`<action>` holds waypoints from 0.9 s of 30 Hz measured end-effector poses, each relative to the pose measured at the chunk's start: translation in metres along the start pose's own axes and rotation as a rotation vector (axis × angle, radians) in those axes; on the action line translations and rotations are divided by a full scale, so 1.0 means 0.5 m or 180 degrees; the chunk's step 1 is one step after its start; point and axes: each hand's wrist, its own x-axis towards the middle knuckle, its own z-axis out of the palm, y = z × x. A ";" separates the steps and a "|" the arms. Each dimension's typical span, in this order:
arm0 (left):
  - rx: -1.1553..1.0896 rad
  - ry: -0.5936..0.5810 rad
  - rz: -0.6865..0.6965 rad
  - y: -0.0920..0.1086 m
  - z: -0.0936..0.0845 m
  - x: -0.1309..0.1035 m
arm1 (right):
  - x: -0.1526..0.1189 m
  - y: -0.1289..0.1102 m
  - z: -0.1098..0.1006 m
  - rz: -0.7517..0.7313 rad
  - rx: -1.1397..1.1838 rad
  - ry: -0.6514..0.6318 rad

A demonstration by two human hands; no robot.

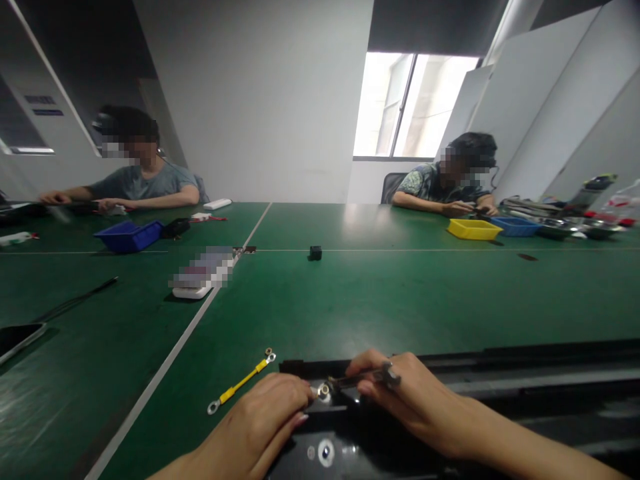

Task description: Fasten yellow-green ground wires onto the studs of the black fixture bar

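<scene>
Grip of the right hand [407, 393] closed around a metal wrench [389, 377], its far end reaching in close to a brass-coloured nut [325, 390]. Contact between wrench and nut: cannot tell. Left hand [270, 410] comes in from the other side, fingertips drawn together just beside the nut; whether they pinch anything is too small to make out. Nut sits on a long black panel [303, 440] at the near edge of the green bench [380, 300]. Nearer the wearer, a round fitting [327, 453] with a dark centre, set in the same panel.

Left of the panel, on bare bench: yellow cable [244, 381] with a metal ring at each end, lying aslant; a loose small nut [269, 351] close to its far ring. Farther out, a small black block [315, 253] and a white device [197, 287], its top blurred. Across the bench, two people seated, one behind a blue bin [129, 237] on the left, one behind a yellow bin [474, 230] on the right.
</scene>
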 end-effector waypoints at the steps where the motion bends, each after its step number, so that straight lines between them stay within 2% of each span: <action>1: 0.0001 -0.0001 0.0002 -0.001 0.000 0.000 | 0.001 0.000 0.000 -0.0009 0.0001 0.0010; 27: 0.0095 0.0084 0.0068 0.001 0.002 0.005 | 0.007 -0.001 -0.003 0.0100 0.0277 0.0077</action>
